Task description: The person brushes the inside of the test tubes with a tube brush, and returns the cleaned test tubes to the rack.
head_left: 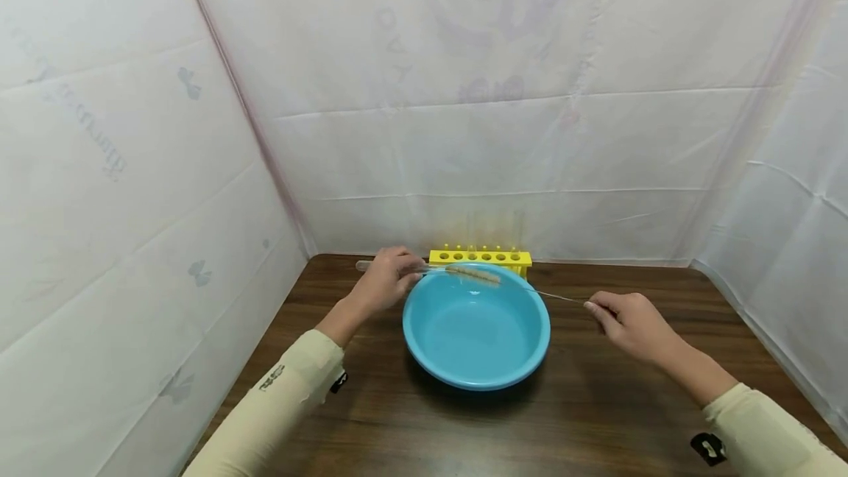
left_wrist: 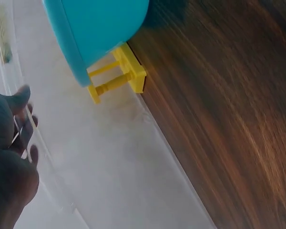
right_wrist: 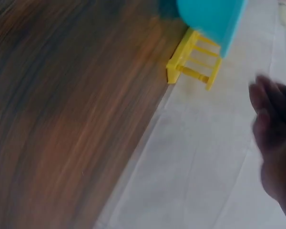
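My left hand (head_left: 391,278) grips a clear glass test tube (head_left: 364,266), its rounded end pointing left past the hand. In my right hand (head_left: 629,322) the thin wire handle of a test tube brush (head_left: 473,274) is pinched between thumb and fingers. The brush's pale bristles lie in line with the tube over the far part of a blue basin (head_left: 477,384), their tip right at the tube's mouth. The left wrist view shows the tube (left_wrist: 47,176) running through the curled fingers, with bristles (left_wrist: 3,28) at its upper end.
Behind the basin stands a yellow test tube rack (head_left: 480,258) with two clear tubes (head_left: 517,230) upright in it. Everything rests on a dark wooden table (head_left: 371,418). White sheets (head_left: 424,146) hang at the back and both sides.
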`<act>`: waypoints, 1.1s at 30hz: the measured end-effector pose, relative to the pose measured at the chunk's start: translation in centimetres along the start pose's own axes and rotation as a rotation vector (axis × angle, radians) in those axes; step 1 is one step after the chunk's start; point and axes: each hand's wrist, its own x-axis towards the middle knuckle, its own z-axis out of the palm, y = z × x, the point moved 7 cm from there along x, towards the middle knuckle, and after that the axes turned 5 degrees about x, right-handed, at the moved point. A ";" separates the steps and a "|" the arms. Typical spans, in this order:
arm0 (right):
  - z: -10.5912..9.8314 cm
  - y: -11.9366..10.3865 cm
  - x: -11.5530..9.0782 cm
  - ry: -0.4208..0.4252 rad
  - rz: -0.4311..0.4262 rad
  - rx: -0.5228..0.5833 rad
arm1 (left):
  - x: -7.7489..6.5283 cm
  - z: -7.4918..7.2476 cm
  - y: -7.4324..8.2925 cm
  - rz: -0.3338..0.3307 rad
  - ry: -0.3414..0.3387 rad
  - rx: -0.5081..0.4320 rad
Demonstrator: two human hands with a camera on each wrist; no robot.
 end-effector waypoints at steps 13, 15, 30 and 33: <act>2.2 3.2 -1.0 -0.289 0.472 0.697 | -0.4 0.1 1.0 0.070 0.080 0.101; 1.6 2.5 -0.7 -0.203 0.290 0.464 | -0.4 0.2 0.8 0.036 0.055 0.045; -0.8 -1.9 -2.5 0.314 -0.673 -0.416 | 0.0 1.3 0.7 -0.163 -0.196 -0.260; -0.6 -1.1 -2.1 0.207 -0.398 -0.196 | -0.1 1.5 0.9 -0.171 -0.196 -0.249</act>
